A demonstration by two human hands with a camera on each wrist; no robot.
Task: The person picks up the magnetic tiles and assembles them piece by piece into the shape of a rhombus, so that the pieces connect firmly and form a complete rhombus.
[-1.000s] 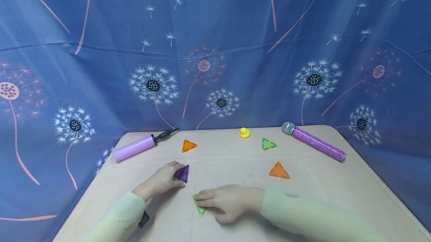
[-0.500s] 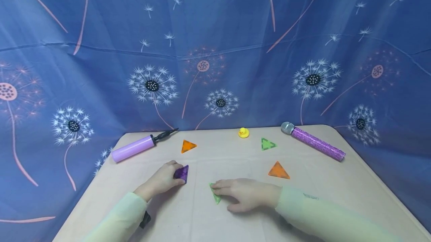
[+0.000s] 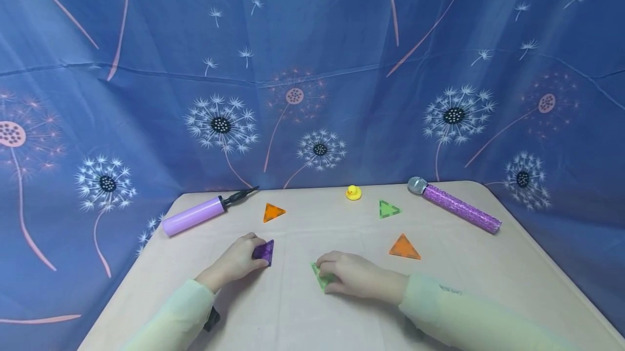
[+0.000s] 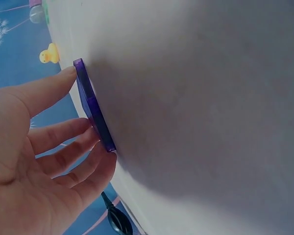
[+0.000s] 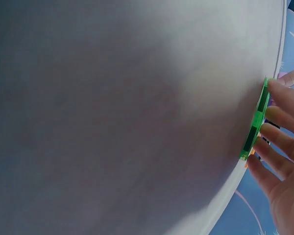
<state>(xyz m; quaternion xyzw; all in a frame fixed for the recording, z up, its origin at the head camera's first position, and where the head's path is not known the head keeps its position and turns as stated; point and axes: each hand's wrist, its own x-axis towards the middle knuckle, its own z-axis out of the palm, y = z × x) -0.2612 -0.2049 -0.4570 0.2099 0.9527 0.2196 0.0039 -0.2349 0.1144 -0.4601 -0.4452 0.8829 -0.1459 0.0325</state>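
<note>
My left hand (image 3: 233, 262) holds a translucent purple triangular magnetic tile (image 3: 264, 252) between thumb and fingertips, low over the left-middle of the table. In the left wrist view the thumb is at one corner of the purple tile (image 4: 94, 105) and the fingers are at the other end, with its thick edge facing the camera. To the right, my right hand (image 3: 355, 276) grips a translucent green triangular tile (image 3: 319, 280) by its corners, its far side partly covered by the fingers. The right wrist view has the green tile (image 5: 256, 120) edge-on between thumb and fingers.
On the beige table (image 3: 293, 324) lie an orange triangle (image 3: 273, 212), a second green triangle (image 3: 388, 209) and a larger orange triangle (image 3: 405, 248). Along the back are a purple hand pump (image 3: 195, 215), a yellow rubber duck (image 3: 354, 193) and a glittery purple microphone (image 3: 459, 207).
My right hand has slid the green tile rightward and slightly farther from me, and its fingers have curled from lying flat over the tile to gripping it. My left hand stays put with the purple tile.
</note>
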